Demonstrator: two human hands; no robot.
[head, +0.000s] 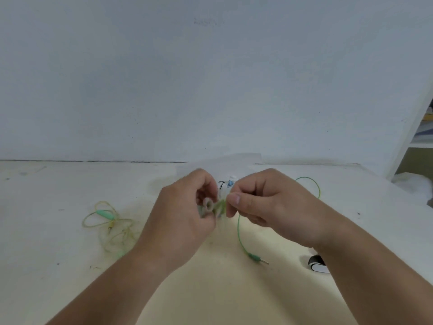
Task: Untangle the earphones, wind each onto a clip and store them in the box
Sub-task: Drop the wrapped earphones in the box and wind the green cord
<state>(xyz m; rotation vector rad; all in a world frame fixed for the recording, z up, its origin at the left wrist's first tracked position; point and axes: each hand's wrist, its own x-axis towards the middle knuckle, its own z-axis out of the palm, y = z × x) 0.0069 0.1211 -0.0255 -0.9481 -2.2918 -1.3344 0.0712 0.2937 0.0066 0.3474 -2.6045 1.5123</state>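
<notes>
My left hand point(185, 214) grips a small pale clip point(208, 206) with green earphone cable wound on it. My right hand point(262, 207) pinches the same green cable point(239, 228) right beside the clip. The free cable runs down to a jack plug point(257, 258) lying on the table, and a loop of it point(312, 186) shows behind my right hand. A second earphone, yellow-green point(110, 226), lies tangled on the table to the left. A transparent box point(228, 181) is partly hidden behind my hands.
A black and white object point(317, 263) lies by my right forearm. White shelving point(417, 141) stands at the right edge. A pale wall point(210, 78) rises directly behind the white table point(46, 231).
</notes>
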